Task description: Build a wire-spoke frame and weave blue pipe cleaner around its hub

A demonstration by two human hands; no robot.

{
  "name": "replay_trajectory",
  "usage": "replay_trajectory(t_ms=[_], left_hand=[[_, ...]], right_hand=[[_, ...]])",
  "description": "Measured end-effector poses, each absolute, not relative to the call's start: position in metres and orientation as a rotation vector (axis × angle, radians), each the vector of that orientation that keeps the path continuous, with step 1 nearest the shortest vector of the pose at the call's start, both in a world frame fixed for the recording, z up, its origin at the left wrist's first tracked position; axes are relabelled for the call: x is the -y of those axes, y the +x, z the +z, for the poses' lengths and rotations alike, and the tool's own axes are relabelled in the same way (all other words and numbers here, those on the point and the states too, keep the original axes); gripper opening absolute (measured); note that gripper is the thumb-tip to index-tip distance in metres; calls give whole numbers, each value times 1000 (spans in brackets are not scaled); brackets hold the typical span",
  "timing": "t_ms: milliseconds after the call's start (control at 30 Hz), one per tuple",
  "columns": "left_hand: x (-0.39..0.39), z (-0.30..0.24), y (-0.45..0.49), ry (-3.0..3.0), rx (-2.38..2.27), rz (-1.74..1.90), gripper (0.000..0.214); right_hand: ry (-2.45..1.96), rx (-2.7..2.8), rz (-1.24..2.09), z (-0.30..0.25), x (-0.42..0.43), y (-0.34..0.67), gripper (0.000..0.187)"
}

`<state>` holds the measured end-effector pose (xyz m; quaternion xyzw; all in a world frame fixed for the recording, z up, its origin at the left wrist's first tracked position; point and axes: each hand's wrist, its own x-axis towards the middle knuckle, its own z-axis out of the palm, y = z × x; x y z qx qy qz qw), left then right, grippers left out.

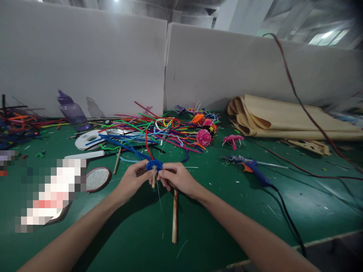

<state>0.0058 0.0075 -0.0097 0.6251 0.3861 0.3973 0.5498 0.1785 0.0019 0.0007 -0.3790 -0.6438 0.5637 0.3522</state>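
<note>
Both hands meet over the green table near its middle. My left hand (pixel 133 180) pinches the edge of a small blue coiled pipe-cleaner disc (pixel 154 165) that sits on a short wooden stick (pixel 153 180). My right hand (pixel 176 177) is closed on the same disc and stick from the right side. A longer wooden stick (pixel 175 216) runs down from under my right hand toward the table's front edge; whether the hand grips it is unclear. A blue pipe cleaner (pixel 124 145) trails from the disc back into the pile.
A heap of coloured pipe cleaners (pixel 159 130) and finished pink and orange pieces (pixel 203 136) lies behind the hands. A blue glue gun (pixel 251 166) with its black cable lies to the right, folded tan sheets (pixel 283 117) beyond. At the left stand a purple bottle (pixel 72 111), white reel (pixel 86 140) and round lid (pixel 98 179).
</note>
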Motion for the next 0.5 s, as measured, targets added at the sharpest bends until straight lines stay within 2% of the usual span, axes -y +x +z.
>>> replay_trajectory(t_ms=[133,233,300,400,500], left_hand=[[-10,-7,7,1533,-1040,1102,37],[-12,-6,8,1538,-1176,1346,46],[-12,-5,9,1443,-1168,1382,44],[-6,-4,12,1311,-971,1172,30],[2,-3,15,1313,-768,906,30]], right_hand=[[-1095,1690,822,6,-4,187,27],[-1117,1644,366,11,-7,198,22],[-1089,1624,178,11,-9,204,18],[-1069,1699,16,9,-8,207,20],[-1076,1836,-74,4,-7,206,25]])
